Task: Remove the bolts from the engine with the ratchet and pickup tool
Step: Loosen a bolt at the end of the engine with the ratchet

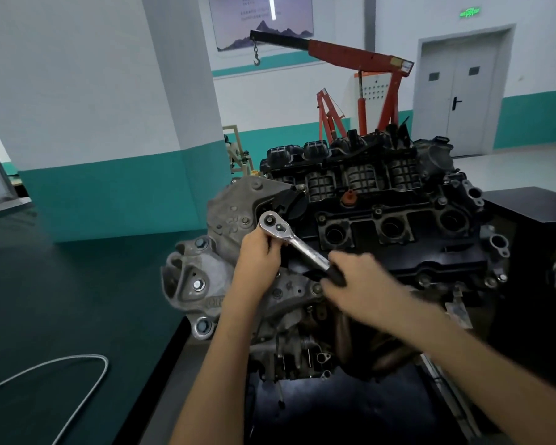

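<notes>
Head view | ratchet [297, 244] head at left end of engine [382, 220] | left hand [259, 248] fingers curled round ratchet neck; right hand [360, 284] clenched on handle, blurred | likely risk: socket tilts off the bolt under pull, rounding it, knuckles hitting casting.

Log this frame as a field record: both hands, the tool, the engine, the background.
left hand: holds ratchet just below its head
right hand: grips ratchet's black handle; blurred
ratchet: head over the left end of engine, handle slanting down to the right
bolt under head: hidden
background: red hoist, grey door
lower left: grey cable
</notes>
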Motion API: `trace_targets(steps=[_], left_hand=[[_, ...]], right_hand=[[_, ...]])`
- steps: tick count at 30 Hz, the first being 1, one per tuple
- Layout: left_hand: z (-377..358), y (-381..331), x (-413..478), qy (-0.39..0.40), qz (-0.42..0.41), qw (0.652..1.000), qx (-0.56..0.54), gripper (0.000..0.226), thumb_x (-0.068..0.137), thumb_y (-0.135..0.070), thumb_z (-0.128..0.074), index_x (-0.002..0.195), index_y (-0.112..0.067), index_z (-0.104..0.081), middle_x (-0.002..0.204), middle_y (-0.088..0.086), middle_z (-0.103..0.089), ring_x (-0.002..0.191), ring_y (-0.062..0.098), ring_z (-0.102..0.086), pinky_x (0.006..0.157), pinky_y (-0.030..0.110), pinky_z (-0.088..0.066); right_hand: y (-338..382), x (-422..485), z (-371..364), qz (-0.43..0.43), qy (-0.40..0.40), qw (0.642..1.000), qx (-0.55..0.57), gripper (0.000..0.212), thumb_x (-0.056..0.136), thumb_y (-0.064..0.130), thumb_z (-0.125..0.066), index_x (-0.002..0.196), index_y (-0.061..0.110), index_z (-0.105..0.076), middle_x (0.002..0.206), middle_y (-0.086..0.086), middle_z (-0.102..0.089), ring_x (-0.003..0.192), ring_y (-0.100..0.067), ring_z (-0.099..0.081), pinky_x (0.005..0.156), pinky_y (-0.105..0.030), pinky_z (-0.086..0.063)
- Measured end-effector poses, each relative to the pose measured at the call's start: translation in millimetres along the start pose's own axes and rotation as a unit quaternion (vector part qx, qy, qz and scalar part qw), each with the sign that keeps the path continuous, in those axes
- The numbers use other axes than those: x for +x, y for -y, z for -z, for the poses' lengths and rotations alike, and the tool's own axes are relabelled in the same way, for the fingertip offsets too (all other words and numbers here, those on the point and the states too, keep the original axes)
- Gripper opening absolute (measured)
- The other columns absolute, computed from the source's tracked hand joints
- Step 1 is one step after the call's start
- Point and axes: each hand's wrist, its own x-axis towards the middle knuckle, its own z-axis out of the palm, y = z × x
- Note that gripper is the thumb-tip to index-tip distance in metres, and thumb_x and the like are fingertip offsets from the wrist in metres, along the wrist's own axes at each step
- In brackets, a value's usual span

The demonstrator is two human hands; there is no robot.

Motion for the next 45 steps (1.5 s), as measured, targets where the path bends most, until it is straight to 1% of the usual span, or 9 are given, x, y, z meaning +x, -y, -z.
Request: trace_targets(steps=[6, 11, 17, 22, 27, 31, 39, 42, 45], left_hand=[[-2.2, -3.5, -4.6, -0.004, 0.022, 0.998, -0.051, 0.026, 0.094, -0.028, -0.054, 0.068, -0.028, -0.052, 0.071, -0.003, -0.063, 0.065, 0.000, -0.057, 0.061, 0.014, -0.044], [5.6, -5.1, -5.1, 0.021, -0.017, 0.998, -0.055, 0.021, 0.095, -0.005, -0.053, 0.083, -0.018, -0.063, 0.084, 0.012, -0.068, 0.082, 0.020, -0.064, 0.076, 0.031, -0.050], [7.1, -11.6, -5.1, 0.018, -0.045, 0.998, -0.026, 0.022, 0.098, -0.005, -0.051, 0.085, -0.003, -0.069, 0.085, 0.001, -0.070, 0.078, 0.008, -0.062, 0.073, 0.011, -0.045], [0.5, -4.4, -1.9, -0.057, -0.009, 0.998, 0.020, 0.012, 0.090, 0.004, -0.053, 0.083, 0.003, -0.062, 0.068, -0.001, -0.061, 0.063, 0.009, -0.056, 0.059, 0.021, -0.041], [-0.5, -1.6, -5.4, -0.025, -0.039, 0.999, -0.012, 0.021, 0.090, -0.004, -0.059, 0.077, -0.021, -0.060, 0.073, 0.001, -0.067, 0.073, 0.015, -0.065, 0.067, 0.025, -0.049], [4.7, -4.8, -5.0, -0.006, -0.058, 0.998, -0.033, 0.044, 0.089, 0.006, -0.054, 0.079, -0.036, -0.057, 0.079, -0.004, -0.069, 0.080, 0.007, -0.065, 0.075, 0.023, -0.051], [2.2, -7.4, -3.2, -0.006, -0.052, 0.999, -0.001, 0.018, 0.095, -0.003, -0.054, 0.083, -0.007, -0.067, 0.077, -0.006, -0.067, 0.071, 0.007, -0.061, 0.067, 0.010, -0.042], [0.0, -6.7, -2.7, -0.061, -0.019, 0.998, 0.023, 0.015, 0.090, 0.003, -0.056, 0.079, -0.003, -0.062, 0.065, -0.006, -0.060, 0.063, -0.001, -0.057, 0.060, 0.007, -0.038], [-2.4, -3.4, -3.3, -0.047, -0.011, 0.999, 0.025, 0.011, 0.087, 0.004, -0.053, 0.079, 0.000, -0.061, 0.071, 0.008, -0.066, 0.069, 0.015, -0.063, 0.064, 0.029, -0.048]], right_hand=[[42.7, -23.5, -74.4, -0.033, 0.005, 0.959, 0.283, 0.019, 0.088, 0.015, -0.056, 0.105, 0.015, -0.050, 0.073, -0.008, -0.059, 0.045, -0.005, -0.052, 0.044, -0.016, -0.043], [-2.4, 2.7, -1.8, 0.057, 0.066, 0.996, 0.035, 0.022, 0.083, 0.014, -0.057, 0.073, 0.024, -0.041, 0.067, 0.003, -0.049, 0.057, -0.016, -0.050, 0.048, -0.015, -0.034], [-15.3, 50.9, 73.6, 0.127, 0.042, 0.957, -0.258, 0.014, 0.087, 0.024, -0.055, 0.099, 0.024, -0.047, 0.068, 0.008, -0.039, 0.060, -0.015, -0.049, 0.058, -0.028, -0.036], [2.5, -0.4, 0.3, 0.020, 0.022, 1.000, 0.006, 0.021, 0.084, 0.023, -0.057, 0.077, 0.023, -0.037, 0.071, -0.002, -0.054, 0.065, -0.020, -0.059, 0.057, -0.031, -0.048], [39.9, -26.6, -76.5, -0.045, 0.002, 0.966, 0.256, 0.014, 0.086, 0.015, -0.055, 0.098, 0.017, -0.047, 0.072, -0.005, -0.058, 0.052, -0.008, -0.053, 0.051, -0.022, -0.046], [14.3, -14.3, -38.8, 0.015, 0.023, 0.988, 0.152, 0.014, 0.082, 0.009, -0.055, 0.087, 0.021, -0.049, 0.073, 0.000, -0.057, 0.061, -0.014, -0.054, 0.051, -0.014, -0.038], [-22.1, 43.2, 67.8, 0.123, 0.032, 0.968, -0.217, 0.018, 0.086, 0.021, -0.057, 0.101, 0.026, -0.049, 0.066, 0.012, -0.037, 0.064, -0.020, -0.047, 0.060, -0.028, -0.036], [-13.4, 18.4, 29.8, 0.070, -0.004, 0.991, -0.114, 0.018, 0.083, 0.022, -0.057, 0.083, 0.026, -0.040, 0.066, 0.006, -0.044, 0.063, -0.025, -0.052, 0.056, -0.031, -0.040], [13.7, -19.4, -33.7, 0.000, -0.009, 0.991, 0.131, 0.014, 0.084, 0.019, -0.057, 0.085, 0.020, -0.043, 0.067, 0.000, -0.052, 0.057, -0.020, -0.054, 0.053, -0.030, -0.044]])
